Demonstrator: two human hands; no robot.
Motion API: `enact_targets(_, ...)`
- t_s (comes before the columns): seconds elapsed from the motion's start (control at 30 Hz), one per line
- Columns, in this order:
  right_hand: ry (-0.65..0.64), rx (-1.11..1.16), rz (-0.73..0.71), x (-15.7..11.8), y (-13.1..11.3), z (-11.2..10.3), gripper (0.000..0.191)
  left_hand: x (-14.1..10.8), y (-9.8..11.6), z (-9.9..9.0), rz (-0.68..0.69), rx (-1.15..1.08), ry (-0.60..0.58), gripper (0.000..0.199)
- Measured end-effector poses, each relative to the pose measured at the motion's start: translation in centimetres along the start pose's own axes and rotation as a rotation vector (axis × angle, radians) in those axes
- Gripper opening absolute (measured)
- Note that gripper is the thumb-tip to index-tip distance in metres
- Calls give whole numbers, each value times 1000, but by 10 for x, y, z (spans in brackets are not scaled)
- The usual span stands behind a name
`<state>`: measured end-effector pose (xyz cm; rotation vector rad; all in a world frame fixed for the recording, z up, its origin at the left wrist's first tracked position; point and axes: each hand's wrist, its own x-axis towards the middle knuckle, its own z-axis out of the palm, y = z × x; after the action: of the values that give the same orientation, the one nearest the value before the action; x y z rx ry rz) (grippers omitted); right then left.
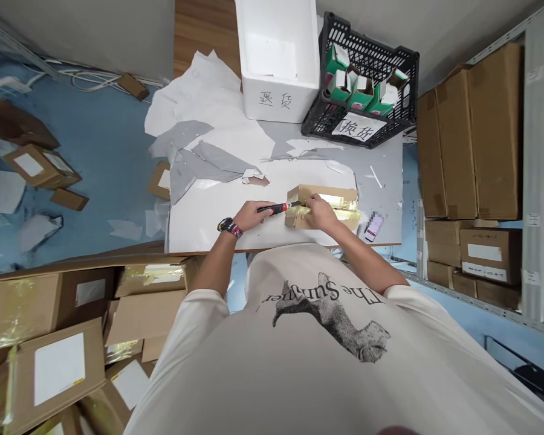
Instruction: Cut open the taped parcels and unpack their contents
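While the left hand (pixel 255 215) holds the utility knife (pixel 278 208), the cardboard box (pixel 333 191) lies rightward, long axis left-to-right, touched by the right hand (pixel 320 212), whose grip is unclear.

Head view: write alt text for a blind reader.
A person's left hand holds a red-and-black cutter at a taped brown cardboard box, the right hand on it. Behind stand a white rectangular bin and a black plastic crate.

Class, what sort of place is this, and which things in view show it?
Probably a parcel workroom: labelled cartons lie heaped at lower left, brown boxes stand on shelving, and the left hand holds a cutter at taped cardboard.
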<state>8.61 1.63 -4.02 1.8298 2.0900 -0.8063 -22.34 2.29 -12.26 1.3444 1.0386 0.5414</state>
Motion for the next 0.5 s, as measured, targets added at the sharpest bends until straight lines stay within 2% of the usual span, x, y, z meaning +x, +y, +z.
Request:
enact_targets(0.13, 16, 55, -47, -2, 9, 1, 19, 12, 7, -4, 8, 75, -60, 55)
enact_targets(0.3, 14, 66, -82, -1, 14, 0, 13, 24, 16, -9, 7, 132, -126, 54)
enact_targets(0.5, 22, 150, -123, -10, 18, -2, 4, 18, 19, -17, -12, 135, -164, 51)
